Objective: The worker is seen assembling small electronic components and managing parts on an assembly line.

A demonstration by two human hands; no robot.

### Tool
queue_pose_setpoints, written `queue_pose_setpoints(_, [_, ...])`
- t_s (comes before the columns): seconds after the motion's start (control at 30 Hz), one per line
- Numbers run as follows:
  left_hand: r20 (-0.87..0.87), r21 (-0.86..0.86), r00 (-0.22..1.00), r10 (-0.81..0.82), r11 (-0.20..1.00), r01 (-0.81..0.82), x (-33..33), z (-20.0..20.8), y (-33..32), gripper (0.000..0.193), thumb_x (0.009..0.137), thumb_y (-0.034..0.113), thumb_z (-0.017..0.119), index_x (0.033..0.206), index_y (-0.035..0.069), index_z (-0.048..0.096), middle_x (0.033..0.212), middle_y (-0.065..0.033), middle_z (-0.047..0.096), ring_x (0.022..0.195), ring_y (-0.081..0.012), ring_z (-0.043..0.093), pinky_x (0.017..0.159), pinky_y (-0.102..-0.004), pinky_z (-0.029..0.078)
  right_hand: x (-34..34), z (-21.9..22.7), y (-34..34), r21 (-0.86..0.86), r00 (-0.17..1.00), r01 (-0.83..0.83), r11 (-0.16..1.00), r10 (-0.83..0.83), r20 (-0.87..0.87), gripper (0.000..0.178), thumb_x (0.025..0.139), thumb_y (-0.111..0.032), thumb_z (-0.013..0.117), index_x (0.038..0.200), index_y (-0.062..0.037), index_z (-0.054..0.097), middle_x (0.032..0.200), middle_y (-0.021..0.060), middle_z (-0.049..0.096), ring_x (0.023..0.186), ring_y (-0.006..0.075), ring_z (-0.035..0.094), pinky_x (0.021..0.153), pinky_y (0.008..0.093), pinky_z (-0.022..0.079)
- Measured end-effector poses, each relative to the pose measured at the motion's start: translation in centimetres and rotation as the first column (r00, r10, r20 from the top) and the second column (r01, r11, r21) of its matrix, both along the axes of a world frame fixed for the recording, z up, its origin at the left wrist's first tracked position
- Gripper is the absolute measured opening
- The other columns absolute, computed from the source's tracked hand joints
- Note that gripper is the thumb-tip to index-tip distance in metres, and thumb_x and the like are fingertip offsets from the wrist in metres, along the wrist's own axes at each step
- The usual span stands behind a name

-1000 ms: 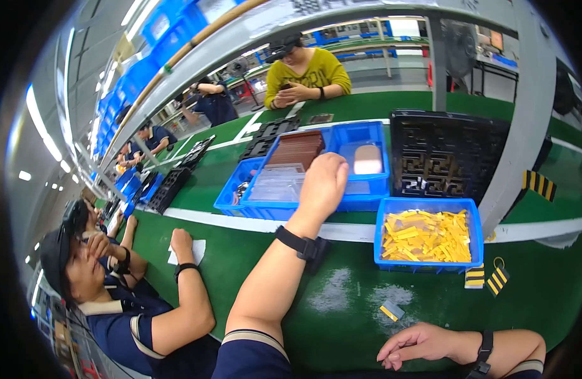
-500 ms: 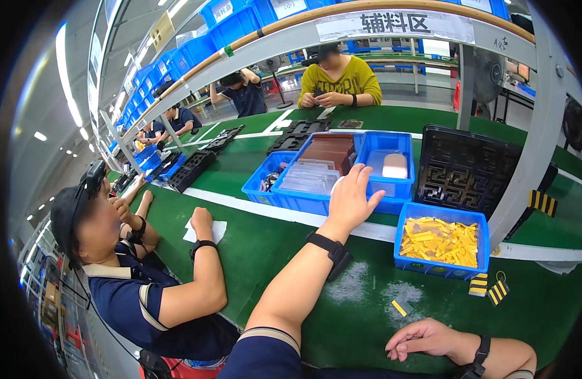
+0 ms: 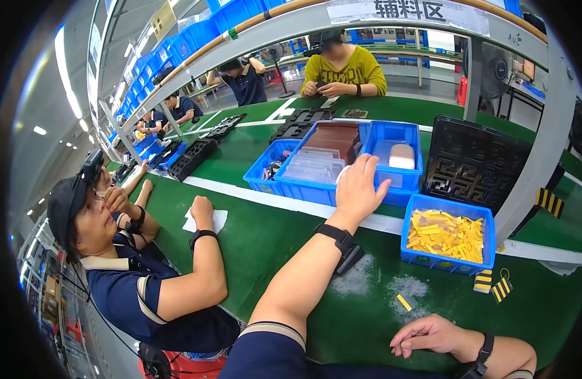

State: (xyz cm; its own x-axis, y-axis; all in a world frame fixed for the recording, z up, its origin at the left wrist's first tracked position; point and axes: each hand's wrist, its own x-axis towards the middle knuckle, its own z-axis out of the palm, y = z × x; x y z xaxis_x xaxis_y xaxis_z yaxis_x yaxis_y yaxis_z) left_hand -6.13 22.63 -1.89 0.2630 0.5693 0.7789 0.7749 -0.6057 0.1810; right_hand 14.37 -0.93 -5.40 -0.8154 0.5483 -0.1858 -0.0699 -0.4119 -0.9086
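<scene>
Left hand (image 3: 360, 189) rests open on the near rim of a blue bin (image 3: 316, 165).
Right hand (image 3: 430, 333) lies loosely curled and empty on the green desk (image 3: 266, 234), near a yellow strip (image 3: 404, 302).

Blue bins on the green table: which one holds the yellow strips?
The small blue bin nearest the person, right of the left hand. The bigger bins behind hold clear and brown sheets and a pale block.

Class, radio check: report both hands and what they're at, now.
Left hand open, on the blue bin rim. Right hand loosely curled, empty, on the green table. Nothing in the way.
</scene>
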Motion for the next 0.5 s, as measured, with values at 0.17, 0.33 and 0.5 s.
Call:
queue_pose_setpoints(0.17, [0.021, 0.029, 1.000, -0.013, 0.999, 0.013, 0.05, -0.09, 0.08, 0.045, 0.071, 0.023, 0.066, 0.108, 0.006, 0.049, 0.111, -0.0118, 0.051, 0.092, -0.0317, 0.055, 0.076, -0.0396, 0.045, 0.01, 0.07, 0.04, 0.005, 1.000, 0.006, 1.000, -0.006, 0.030, 0.021, 0.088, -0.006, 0.054, 0.107, 0.0014, 0.059, 0.087, 0.0066, 0.062, 0.080, 0.0098, 0.059, 0.073, 0.0221, 0.046])
queue_pose_setpoints(0.33, [0.036, 0.074, 0.999, -0.016, 0.997, 0.014, -0.07, -0.39, 0.27, 0.043, 0.069, 0.017, 0.064, 0.107, 0.006, 0.049, 0.109, -0.0118, 0.052, 0.090, -0.0316, 0.055, 0.074, -0.0399, 0.045, -0.14, 0.00, -0.06, -0.012, 1.000, 0.015, 1.000, -0.015, -0.015, 0.021, 0.088, -0.007, 0.054, 0.107, 0.0012, 0.059, 0.088, 0.0070, 0.063, 0.080, 0.0097, 0.059, 0.072, 0.0218, 0.046])
queue_pose_setpoints(0.5, [0.036, 0.093, 0.999, -0.022, 0.995, 0.019, -0.15, -0.40, 0.40, 0.042, 0.068, 0.014, 0.064, 0.106, 0.005, 0.049, 0.109, -0.0116, 0.052, 0.088, -0.0317, 0.056, 0.073, -0.0398, 0.046, 0.11, -0.06, -0.18, 0.002, 1.000, -0.002, 1.000, 0.002, 0.003, 0.022, 0.088, -0.006, 0.054, 0.108, 0.0014, 0.059, 0.090, 0.0074, 0.063, 0.080, 0.0100, 0.059, 0.073, 0.0219, 0.046])
